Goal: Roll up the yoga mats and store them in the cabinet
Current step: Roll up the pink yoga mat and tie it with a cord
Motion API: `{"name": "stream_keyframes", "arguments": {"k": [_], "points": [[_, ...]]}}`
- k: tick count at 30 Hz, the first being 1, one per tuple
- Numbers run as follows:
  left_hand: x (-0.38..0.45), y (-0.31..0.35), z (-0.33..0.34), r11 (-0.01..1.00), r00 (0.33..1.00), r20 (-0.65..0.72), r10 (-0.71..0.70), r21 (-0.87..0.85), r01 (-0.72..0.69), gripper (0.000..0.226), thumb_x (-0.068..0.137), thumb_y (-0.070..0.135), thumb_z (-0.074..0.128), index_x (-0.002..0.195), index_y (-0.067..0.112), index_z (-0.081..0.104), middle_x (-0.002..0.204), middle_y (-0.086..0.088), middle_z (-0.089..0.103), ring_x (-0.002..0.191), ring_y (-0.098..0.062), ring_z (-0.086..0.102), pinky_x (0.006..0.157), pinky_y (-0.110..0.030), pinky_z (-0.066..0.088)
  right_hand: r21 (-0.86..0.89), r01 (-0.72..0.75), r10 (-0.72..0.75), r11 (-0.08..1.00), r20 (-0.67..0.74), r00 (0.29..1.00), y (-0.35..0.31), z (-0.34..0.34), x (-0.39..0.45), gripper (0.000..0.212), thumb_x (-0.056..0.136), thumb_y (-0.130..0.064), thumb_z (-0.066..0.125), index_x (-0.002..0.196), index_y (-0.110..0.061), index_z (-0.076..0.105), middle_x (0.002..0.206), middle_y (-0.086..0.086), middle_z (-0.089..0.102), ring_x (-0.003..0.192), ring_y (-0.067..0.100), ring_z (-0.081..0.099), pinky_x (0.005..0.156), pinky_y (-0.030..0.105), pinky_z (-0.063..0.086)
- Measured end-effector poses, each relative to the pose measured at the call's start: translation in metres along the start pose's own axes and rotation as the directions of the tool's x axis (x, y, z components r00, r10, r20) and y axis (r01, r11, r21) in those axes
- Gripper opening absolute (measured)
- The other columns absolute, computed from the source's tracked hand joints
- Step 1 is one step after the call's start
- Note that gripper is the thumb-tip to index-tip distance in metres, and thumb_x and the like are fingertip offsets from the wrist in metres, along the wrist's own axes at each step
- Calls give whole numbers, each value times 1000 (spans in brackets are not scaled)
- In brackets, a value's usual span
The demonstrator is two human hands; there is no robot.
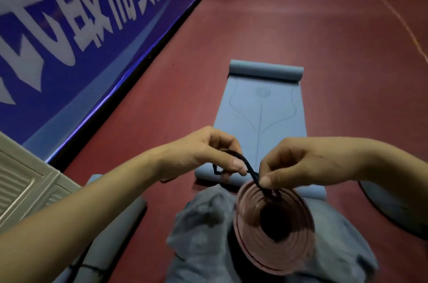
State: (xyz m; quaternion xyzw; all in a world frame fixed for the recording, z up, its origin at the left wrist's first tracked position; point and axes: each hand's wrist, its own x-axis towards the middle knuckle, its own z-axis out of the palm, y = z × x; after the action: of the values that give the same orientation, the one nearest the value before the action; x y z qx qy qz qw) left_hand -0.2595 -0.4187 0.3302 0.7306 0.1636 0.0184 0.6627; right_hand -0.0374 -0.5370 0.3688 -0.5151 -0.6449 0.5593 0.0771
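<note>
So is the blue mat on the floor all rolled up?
No, the blue mat is mostly spread flat. Only its far end is curled into a roll.

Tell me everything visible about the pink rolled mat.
The pink rolled mat is a tight spiral of many layers, seen end-on, with a dark hollow core. It looks like matte foam or rubber. It stands roughly upright between the person's knees, against grey trousers. A black cord runs from its upper rim; the left hand and right hand each pinch that cord just above it.
</note>
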Motion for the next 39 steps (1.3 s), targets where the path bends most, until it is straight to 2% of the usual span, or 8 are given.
{"name": "stream_keyframes", "arguments": {"k": [11,17,19,22,26,29,33,39], "points": [[-18,64,46,923,1000,-13,26,384,-19,17,98,7,64,81,4,67,71,2,65,66,-3,54,67,-15,42,554,145,-173,820,-1,985,17,53,-58,43,88,-42,53,54,-17,60,74,26,68,82,43,60,88,60,40],[-29,68,47,894,987,147,-60,448,-13,44,103,34,55,80,4,78,74,-13,60,79,-34,55,78,-38,46,-200,-326,346,924,75,935,-5,64,-101,52,106,-41,46,72,-11,72,62,-6,68,49,7,57,53,21,42],[-26,59,57,684,985,101,-141,729,23,62,104,57,42,72,19,79,63,-8,59,73,-30,60,77,-39,50,-522,-463,404,716,-231,885,-7,74,-104,41,98,-41,56,67,-15,61,63,-2,60,52,13,52,57,30,49],[-17,42,78,48,983,-50,-174,997,60,73,98,71,39,57,13,55,54,-5,46,65,-28,54,78,-34,47,-605,-588,315,537,-503,805,-2,77,-96,36,88,-51,73,95,-16,68,90,3,63,78,24,62,66,31,49],[-14,32,87,-159,885,-348,-308,936,313,67,71,82,66,62,20,44,65,5,42,76,-26,58,79,-34,40,-633,-622,331,461,-528,782,20,83,-88,43,79,-49,76,109,-20,66,107,1,65,96,29,65,74,36,51],[-20,16,86,-201,833,-448,-324,893,402,64,58,83,72,90,29,59,91,7,60,103,-22,62,89,-38,43,-588,-610,356,530,-499,790,45,97,-78,64,68,-56,82,116,-21,55,119,-3,58,108,28,62,100,61,42],[-19,-15,83,-157,843,-404,-355,915,372,129,40,97,66,148,31,39,126,8,63,123,-21,45,95,-43,37,-541,-612,399,578,-467,789,64,96,-70,143,49,-73,87,156,-12,15,169,0,14,145,24,40,107,83,7],[7,-38,71,10,896,-353,-269,929,370,158,43,95,69,164,27,-8,160,11,41,156,-26,10,120,-45,23,-498,-525,279,690,-485,829,77,80,-53,145,59,-60,87,160,-30,-12,170,-15,-9,152,18,27,108,82,3]]}}
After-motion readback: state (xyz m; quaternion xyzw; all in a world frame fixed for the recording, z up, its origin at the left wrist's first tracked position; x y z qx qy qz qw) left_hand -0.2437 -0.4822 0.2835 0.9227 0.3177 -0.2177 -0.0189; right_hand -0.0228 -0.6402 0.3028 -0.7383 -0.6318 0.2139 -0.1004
